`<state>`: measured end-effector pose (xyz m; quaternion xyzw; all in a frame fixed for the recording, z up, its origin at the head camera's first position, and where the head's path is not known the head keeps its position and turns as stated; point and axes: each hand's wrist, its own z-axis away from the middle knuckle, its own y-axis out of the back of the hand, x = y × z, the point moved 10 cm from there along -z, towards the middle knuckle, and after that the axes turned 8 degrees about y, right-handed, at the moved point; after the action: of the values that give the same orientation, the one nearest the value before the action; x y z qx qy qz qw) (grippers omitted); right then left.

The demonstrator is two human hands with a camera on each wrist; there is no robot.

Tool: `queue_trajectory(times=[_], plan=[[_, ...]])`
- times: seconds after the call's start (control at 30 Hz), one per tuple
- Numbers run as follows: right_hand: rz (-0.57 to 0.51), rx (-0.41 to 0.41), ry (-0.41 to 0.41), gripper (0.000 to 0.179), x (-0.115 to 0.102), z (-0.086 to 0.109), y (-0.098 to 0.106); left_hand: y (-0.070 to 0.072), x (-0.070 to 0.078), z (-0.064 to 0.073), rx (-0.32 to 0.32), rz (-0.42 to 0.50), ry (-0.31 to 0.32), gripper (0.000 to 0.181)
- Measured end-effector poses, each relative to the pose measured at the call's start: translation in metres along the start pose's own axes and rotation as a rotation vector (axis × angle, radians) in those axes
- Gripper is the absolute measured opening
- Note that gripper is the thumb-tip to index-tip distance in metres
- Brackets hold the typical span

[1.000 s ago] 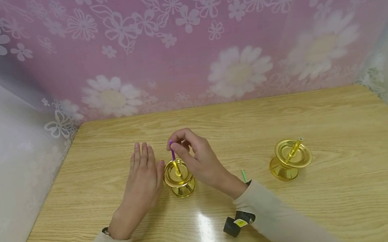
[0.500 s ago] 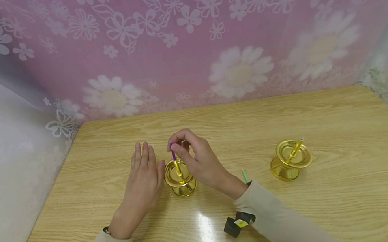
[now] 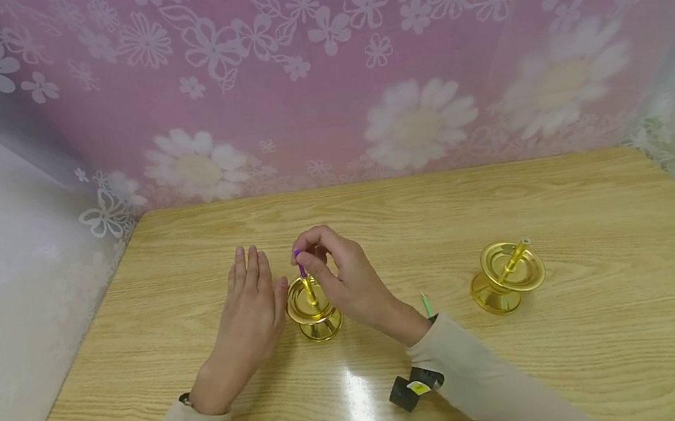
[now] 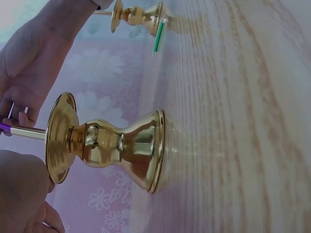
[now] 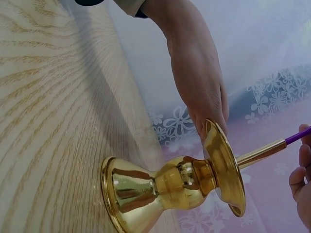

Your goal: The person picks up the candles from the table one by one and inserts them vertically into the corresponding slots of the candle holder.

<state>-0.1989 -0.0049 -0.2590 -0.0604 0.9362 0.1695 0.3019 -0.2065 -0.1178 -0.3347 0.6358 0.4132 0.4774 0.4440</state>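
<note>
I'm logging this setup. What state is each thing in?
Left gold holder, upright on the table
Right gold holder, upright, no stick in it
Purple stick, lower end at the left gold holder's top
Green stick, lying on the table
Left grip, fingers straight, beside the left gold holder
Right grip, pinching the purple stick

The glossy, light wood-grain table (image 3: 636,342) bears a footed gold-coloured candlestick (image 3: 319,314), upright, nearer its left edge, and a matching candlestick (image 3: 505,281), also upright, nearer its right edge. Between them, well short of the far edge, lies a slim green candle (image 3: 427,305).
</note>
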Motion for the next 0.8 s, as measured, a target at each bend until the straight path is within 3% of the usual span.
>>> queue_trajectory(times=[0.8], plan=[[0.079, 0.011, 0.034, 0.009, -0.0015, -0.0025, 0.0055, -0.0003, -0.0006, -0.0002, 0.003, -0.002, -0.006, 0.06]])
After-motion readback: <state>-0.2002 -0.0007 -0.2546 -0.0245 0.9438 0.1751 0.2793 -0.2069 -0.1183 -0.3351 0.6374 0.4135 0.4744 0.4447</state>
